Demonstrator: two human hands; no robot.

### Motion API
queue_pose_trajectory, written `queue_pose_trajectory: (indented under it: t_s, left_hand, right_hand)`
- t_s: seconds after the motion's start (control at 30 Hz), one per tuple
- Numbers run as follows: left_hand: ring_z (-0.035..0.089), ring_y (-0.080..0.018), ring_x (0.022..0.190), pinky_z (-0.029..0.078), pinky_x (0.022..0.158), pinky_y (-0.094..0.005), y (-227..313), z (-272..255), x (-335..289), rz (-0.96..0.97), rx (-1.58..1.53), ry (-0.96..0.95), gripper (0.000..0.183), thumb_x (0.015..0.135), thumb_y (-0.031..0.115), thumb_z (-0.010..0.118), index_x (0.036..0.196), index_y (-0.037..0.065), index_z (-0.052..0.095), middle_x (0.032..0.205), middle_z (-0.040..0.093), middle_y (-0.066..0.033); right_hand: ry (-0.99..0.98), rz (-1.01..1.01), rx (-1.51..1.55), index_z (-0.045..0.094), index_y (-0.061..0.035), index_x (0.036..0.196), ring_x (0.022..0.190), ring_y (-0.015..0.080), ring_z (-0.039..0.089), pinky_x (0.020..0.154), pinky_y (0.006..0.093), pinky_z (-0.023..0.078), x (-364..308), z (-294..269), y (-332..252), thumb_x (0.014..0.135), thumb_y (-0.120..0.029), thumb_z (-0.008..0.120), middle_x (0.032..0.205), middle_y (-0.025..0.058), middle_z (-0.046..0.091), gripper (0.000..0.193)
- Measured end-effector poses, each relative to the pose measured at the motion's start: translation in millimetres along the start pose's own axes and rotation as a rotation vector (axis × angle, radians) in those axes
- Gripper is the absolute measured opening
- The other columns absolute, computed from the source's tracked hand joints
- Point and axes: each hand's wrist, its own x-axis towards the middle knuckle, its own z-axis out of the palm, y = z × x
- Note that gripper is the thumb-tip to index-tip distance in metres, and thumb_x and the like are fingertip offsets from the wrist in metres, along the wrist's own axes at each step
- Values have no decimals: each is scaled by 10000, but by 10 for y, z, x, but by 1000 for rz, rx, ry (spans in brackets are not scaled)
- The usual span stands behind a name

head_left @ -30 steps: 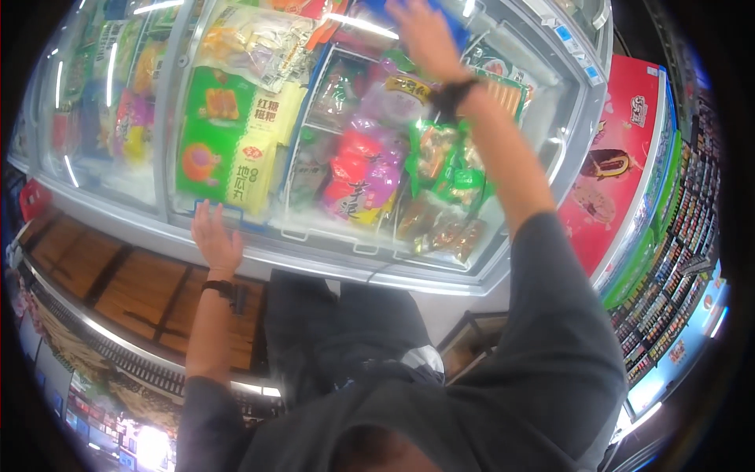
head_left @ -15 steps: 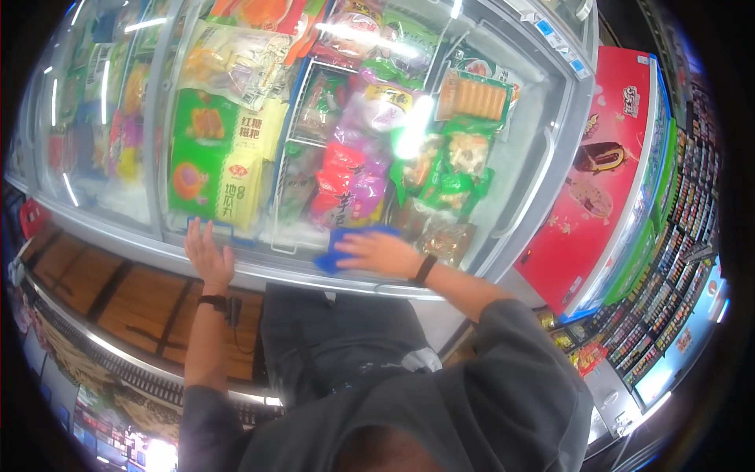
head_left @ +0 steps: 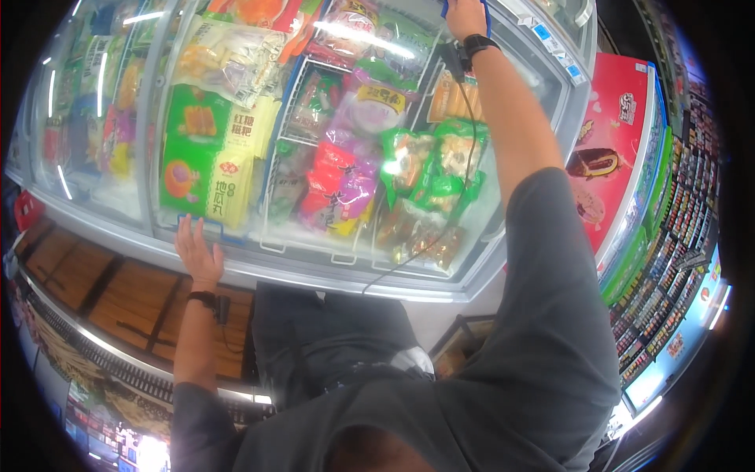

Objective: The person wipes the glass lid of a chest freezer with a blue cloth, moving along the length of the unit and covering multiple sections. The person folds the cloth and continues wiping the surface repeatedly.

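Note:
Stretched far forward, my right hand (head_left: pixel 467 19) presses a blue cloth (head_left: pixel 487 17) on the glass lid (head_left: pixel 431 47) of a chest freezer, toward its far right. Only parts of the cloth show around the hand. My left hand (head_left: pixel 198 253) rests with fingers spread on the near edge of the lid, beside a blue-rimmed handle (head_left: pixel 211 228). Under the glass lie green and cream food packets (head_left: pixel 206 153), a red and purple bag (head_left: pixel 340 185) and green-edged bags (head_left: pixel 436 161). White wire dividers (head_left: pixel 277 177) separate them.
A red ice-cream freezer (head_left: pixel 609 149) stands to the right, with shelves of small goods (head_left: pixel 686 189) beyond. Wooden-looking panels (head_left: pixel 122 295) are at the near left. A thin cable (head_left: pixel 465 157) hangs from my right wrist across the glass.
My right hand has moved with the blue cloth from the near edge of the glass to its far right. My left hand stays at the near edge.

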Motion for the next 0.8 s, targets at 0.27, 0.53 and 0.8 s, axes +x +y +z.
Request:
queue_pose_trajectory:
  t_s: [0.27, 0.53, 0.8]
  left_hand:
    - [290, -437, 1500, 196, 1207, -607, 18, -13, 15, 3, -4, -24, 719, 808, 182, 617, 1492, 53, 441, 1600, 354, -221]
    - [318, -443, 1485, 205, 1202, -602, -8, 6, 12, 13, -16, -4, 694, 826, 208, 593, 1488, 54, 451, 1590, 375, -221]
    - [330, -431, 1478, 221, 1200, -565, -18, 19, 9, 46, 4, 15, 659, 856, 211, 552, 1484, 40, 451, 1587, 376, -214]
  right_hand:
    - [-187, -136, -17, 501, -208, 1497, 1479, 438, 377, 1179, 642, 292, -1805, -289, -1150, 933, -56, 557, 1563, 184, 455, 587]
    - [-968, -505, 201, 437, -320, 1532, 1499, 301, 370, 1176, 514, 374, -4452, -1111, -2598, 933, -131, 567, 1663, 44, 340, 642]
    - [-699, -381, 244, 667, -268, 1283, 1337, 342, 538, 1075, 460, 480, -3317, -1073, -1742, 925, -167, 620, 1384, 120, 597, 375]
